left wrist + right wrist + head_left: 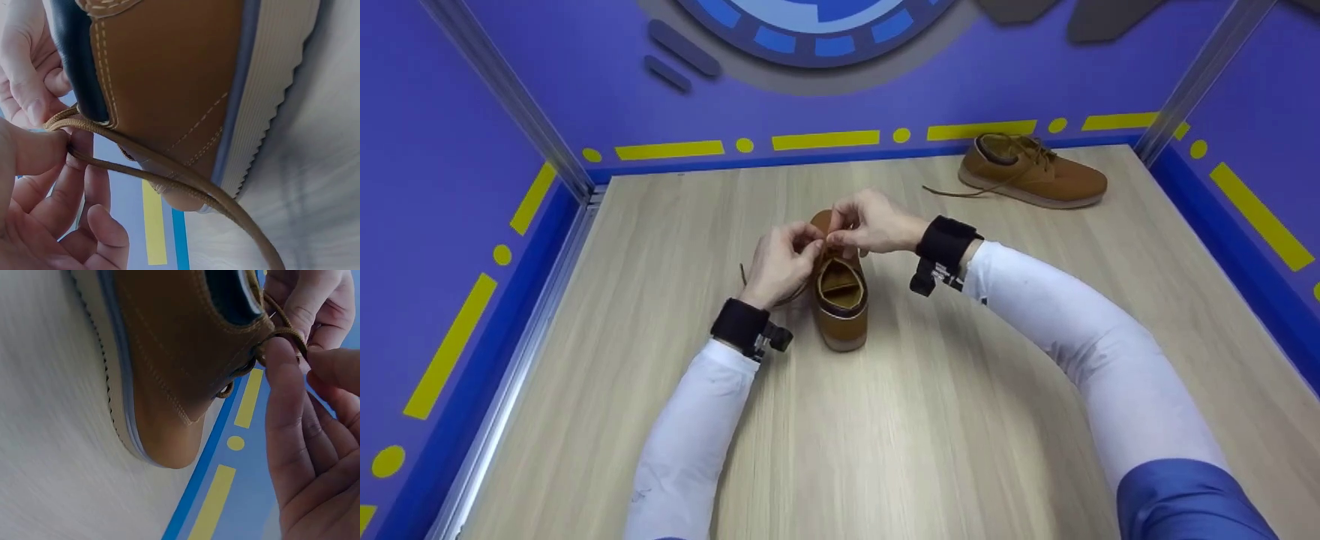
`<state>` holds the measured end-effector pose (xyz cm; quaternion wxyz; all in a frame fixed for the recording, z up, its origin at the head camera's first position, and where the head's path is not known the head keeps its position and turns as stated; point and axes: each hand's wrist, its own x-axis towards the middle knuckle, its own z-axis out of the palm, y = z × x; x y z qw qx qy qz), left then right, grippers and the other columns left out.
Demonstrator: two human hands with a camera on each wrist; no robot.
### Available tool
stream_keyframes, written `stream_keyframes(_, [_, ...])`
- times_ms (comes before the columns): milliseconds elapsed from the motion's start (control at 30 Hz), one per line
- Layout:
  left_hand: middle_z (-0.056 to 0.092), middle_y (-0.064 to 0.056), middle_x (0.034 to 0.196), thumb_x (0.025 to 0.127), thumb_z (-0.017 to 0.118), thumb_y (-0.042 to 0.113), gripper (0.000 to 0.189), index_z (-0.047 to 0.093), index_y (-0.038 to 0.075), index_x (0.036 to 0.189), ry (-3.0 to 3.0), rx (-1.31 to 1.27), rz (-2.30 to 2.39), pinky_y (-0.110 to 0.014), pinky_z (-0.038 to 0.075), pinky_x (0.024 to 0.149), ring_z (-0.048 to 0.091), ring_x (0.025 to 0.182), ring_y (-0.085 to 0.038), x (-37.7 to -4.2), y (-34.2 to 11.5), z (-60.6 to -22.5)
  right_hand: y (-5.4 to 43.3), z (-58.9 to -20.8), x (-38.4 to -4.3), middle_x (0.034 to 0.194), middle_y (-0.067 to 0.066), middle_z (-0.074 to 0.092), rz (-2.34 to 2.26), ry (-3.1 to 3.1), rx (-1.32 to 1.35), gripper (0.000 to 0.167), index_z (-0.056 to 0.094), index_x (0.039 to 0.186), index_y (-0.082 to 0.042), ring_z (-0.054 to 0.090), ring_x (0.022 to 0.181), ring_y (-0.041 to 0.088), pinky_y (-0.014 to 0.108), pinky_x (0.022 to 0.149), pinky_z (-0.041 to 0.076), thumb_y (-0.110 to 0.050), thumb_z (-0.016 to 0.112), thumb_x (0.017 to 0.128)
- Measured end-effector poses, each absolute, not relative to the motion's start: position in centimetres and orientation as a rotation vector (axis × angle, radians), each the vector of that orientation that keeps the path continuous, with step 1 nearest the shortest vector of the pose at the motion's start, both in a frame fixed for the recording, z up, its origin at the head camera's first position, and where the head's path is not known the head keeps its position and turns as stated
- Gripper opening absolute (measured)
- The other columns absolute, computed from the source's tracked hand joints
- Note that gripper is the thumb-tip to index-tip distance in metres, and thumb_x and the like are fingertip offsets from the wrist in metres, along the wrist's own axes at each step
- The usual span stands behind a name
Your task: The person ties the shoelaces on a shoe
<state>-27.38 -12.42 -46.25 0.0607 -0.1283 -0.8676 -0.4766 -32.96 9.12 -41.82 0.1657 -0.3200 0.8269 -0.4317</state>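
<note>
I've got left hand [780, 264] and right hand [879, 223] both pinching lace [242, 216] over near shoe [841, 322], upright on table [840, 442], toe away; I'd pull evenly, gently, no tipping. Hands partly block the head view; far shoe [1061, 181] sits back right, well apart.

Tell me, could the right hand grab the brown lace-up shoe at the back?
Probably yes: nothing stands between the right hand and that shoe, though the hand is pinching a thin brown shoelace.
</note>
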Motion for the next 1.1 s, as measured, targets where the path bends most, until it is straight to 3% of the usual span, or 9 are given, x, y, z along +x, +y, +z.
stream_keyframes(267, [0.086,-0.012,0.103,0.106,0.071,0.015,0.018,0.084,0.005,0.112,-2.700,-0.402,-1.276,-0.041,0.059,0.088,0.079,0.095,-0.029,-27.1,-12.9,-45.8,8.9,-42.2,-33.0,0.083,0.011,0.084,-1.331,2.289,-0.776,0.009,0.075,0.093,-0.002,0.074,0.062,0.008,0.023,0.059,0.063,0.000,0.074,0.102])
stream_keyframes(333, [0.086,-0.011,0.100,0.106,0.071,0.019,0.020,0.086,0.006,0.108,-2.742,-0.379,-1.176,-0.042,0.058,0.084,0.079,0.093,-0.030,-26.7,-12.9,-45.4,8.9,-42.3,-32.9,0.080,0.008,0.082,-1.344,2.292,-0.770,0.010,0.075,0.092,-0.003,0.074,0.062,0.008,0.022,0.057,0.061,0.000,0.075,0.102])
stream_keyframes(567, [0.076,-0.006,0.073,0.104,0.070,0.030,0.034,0.085,0.009,0.082,-2.791,-0.353,-0.961,-0.031,0.040,0.058,0.066,0.068,-0.023,-24.9,-12.2,-43.1,8.9,-42.6,-33.0,0.078,0.007,0.083,-1.405,2.278,-0.766,0.009,0.078,0.091,-0.001,0.075,0.061,0.008,0.022,0.057,0.061,0.002,0.075,0.100])
stream_keyframes(933, [0.050,0.010,0.060,0.103,0.071,0.024,0.036,0.077,0.008,0.071,-2.708,-0.528,-1.095,-0.025,0.032,0.054,0.047,0.057,-0.010,-22.3,-10.5,-40.8,8.9,-42.5,-33.1,0.075,-0.004,0.080,-1.399,2.305,-0.767,0.008,0.079,0.092,-0.002,0.073,0.061,0.007,0.023,0.059,0.063,0.002,0.076,0.098])
stream_keyframes(1100, [0.055,0.009,0.059,0.103,0.071,0.024,0.035,0.077,0.009,0.071,-2.695,-0.632,-1.113,-0.025,0.034,0.054,0.048,0.056,-0.007,-21.0,-9.3,-40.0,8.9,-42.6,-33.2,0.079,-0.002,0.081,-1.360,2.379,-0.842,0.007,0.081,0.092,-0.001,0.070,0.065,0.003,0.018,0.062,0.059,0.001,0.077,0.097])
